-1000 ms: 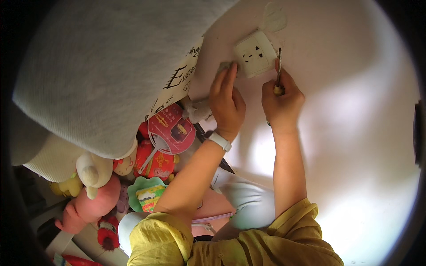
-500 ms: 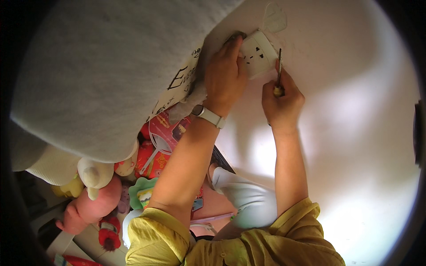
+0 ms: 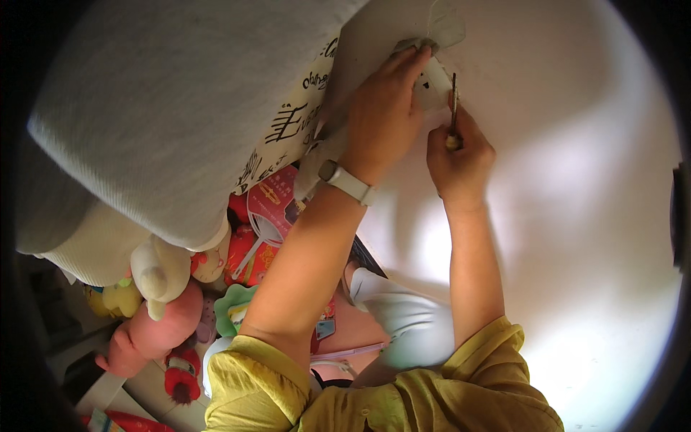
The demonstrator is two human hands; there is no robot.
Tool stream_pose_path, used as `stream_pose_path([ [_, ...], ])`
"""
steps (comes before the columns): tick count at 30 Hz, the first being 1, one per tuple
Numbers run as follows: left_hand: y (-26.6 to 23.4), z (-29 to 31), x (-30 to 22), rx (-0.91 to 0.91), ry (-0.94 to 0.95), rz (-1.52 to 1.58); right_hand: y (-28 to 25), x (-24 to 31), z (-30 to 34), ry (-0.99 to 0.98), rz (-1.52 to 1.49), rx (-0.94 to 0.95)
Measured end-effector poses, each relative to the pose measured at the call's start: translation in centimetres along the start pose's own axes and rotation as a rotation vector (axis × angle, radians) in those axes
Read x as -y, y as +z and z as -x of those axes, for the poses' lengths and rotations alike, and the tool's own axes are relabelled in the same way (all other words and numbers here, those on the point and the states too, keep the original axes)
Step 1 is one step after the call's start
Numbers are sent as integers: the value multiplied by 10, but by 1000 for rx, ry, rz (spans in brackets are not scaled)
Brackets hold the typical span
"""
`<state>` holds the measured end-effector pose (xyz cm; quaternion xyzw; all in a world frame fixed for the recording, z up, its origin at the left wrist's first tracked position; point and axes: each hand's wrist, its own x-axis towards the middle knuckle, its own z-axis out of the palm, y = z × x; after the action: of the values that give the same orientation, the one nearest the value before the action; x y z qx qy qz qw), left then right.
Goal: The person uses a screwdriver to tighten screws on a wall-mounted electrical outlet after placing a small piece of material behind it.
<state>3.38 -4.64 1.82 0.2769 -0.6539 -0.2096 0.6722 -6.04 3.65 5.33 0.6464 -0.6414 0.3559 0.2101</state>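
A white wall socket is set in the pale wall, partly covered by my left hand. That hand lies over its left side, fingers together, pressing a crumpled greyish piece, perhaps cloth, at the upper edge. Just right of the socket, my right hand is closed round a slim metal-bladed tool with a yellowish handle end. Its blade points upward, seen edge-on, so its exact kind cannot be told. The right index finger reaches along the blade near the socket's right edge.
Grey fabric hangs over the left side, with a lettered white cloth along its edge. Below lie a pink plush toy, a pink hand fan and a green scalloped item. A translucent patch sits on the wall above the socket.
My left hand has slid up and right across the socket with the greyish piece, covering more of its face. The right hand and its tool have barely moved. The grey fabric has shifted in view.
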Motion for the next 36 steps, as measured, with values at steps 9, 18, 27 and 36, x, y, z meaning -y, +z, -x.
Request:
stream_pose_path([
  [9,6,29,-5,10,-187,-151,2,1,-1,-8,38,-19],
  [18,-7,19,1,-114,-195,-127,-1,1,0,17,62,-5],
  [27,-3,13,-7,70,-126,-147,1,5,1,-21,21,-23],
  [36,-10,50,28,132,-285,-293,3,1,0,-17,69,-36],
])
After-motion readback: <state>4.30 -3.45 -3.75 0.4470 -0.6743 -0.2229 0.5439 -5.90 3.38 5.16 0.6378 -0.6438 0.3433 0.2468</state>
